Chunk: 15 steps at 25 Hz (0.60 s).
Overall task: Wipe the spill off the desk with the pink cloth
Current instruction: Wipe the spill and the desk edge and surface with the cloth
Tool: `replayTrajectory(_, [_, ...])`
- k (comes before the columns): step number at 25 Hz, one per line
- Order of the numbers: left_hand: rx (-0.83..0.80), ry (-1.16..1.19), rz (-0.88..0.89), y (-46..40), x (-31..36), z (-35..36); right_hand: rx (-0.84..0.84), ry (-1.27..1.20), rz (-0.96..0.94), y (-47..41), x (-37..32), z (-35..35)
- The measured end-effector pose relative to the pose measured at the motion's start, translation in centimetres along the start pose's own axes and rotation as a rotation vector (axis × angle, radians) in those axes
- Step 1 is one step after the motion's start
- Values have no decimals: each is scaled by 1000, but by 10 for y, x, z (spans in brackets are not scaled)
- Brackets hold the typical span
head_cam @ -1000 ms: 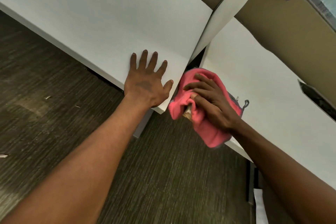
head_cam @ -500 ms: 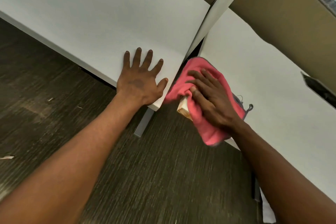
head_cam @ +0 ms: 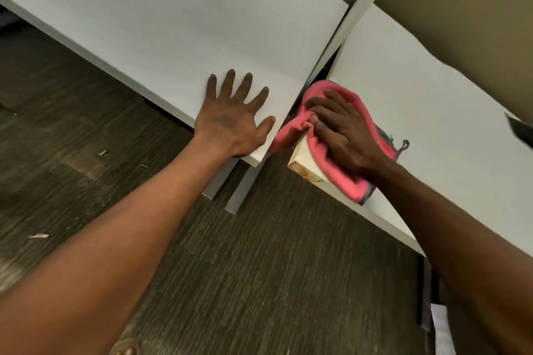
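Note:
The pink cloth [head_cam: 337,170] with a grey hem lies over the near left corner of the right white desk [head_cam: 438,112]. My right hand [head_cam: 343,135] presses flat on the cloth, fingers pointing left. Brownish spill stains [head_cam: 300,166] show on the desk's front edge just below the cloth. A fold of the cloth hangs off the corner into the gap between the desks. My left hand [head_cam: 233,118] rests flat with fingers spread on the near right corner of the left white desk [head_cam: 161,23], holding nothing.
A white divider panel [head_cam: 357,6] stands between the two desks. A tan partition wall [head_cam: 461,8] runs behind the right desk. Dark carpet [head_cam: 86,130] with bits of debris lies below. A grey desk leg [head_cam: 239,193] stands under the gap.
My right hand has pushed the cloth up and further onto the right desk, uncovering the stained front corner edge. My left hand stays planted on the left desk.

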<state>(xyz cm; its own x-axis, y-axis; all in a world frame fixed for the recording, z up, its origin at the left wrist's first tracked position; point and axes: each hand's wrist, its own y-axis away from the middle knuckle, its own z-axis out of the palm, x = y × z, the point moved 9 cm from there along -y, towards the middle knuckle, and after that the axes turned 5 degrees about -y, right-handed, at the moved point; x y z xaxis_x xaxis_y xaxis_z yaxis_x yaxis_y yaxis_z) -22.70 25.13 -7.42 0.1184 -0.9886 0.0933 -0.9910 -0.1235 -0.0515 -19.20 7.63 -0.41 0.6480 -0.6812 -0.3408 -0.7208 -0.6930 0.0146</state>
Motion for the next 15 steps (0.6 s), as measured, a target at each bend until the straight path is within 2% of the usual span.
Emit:
replayTrajectory(2, [-3,0,-6,0,0,0,27,33,-9,4,-12,2])
replayTrajectory(6, [-8,17,-14,0,0,1,-51,-56,-194,44,-41,19])
replayTrajectory(8, [-16,19,-8,0,-1,0,-85,-74,-159,23,-27,16])
replayTrajectory(11, [-35,10,-10,0,-1,0,-26,-37,-43,0,-19,5])
replayTrajectory(13, [-44,7,-12,1,0,0,-5,-49,-124,17,-32,11])
replayTrajectory(15, [-36,9,-16,1,0,-1,-71,-98,-206,38,-46,20])
